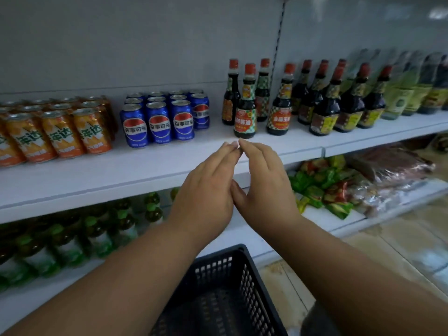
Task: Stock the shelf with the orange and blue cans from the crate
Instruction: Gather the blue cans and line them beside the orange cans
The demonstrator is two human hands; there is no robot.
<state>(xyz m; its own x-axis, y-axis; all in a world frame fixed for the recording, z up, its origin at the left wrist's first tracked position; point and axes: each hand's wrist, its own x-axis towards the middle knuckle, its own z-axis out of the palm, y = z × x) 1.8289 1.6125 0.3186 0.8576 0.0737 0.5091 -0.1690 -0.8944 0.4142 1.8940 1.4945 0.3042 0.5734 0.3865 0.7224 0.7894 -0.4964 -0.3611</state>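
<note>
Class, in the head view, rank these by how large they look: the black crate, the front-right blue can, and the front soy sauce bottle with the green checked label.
1. Black crate, largest, though nearest the camera.
2. Soy sauce bottle.
3. Blue can, shorter than the bottle beside it.

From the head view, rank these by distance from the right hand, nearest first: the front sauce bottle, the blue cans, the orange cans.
Measured from the right hand:
1. Front sauce bottle, just beyond the fingertips.
2. Blue cans, further left on the same shelf.
3. Orange cans, at the far left.
</note>
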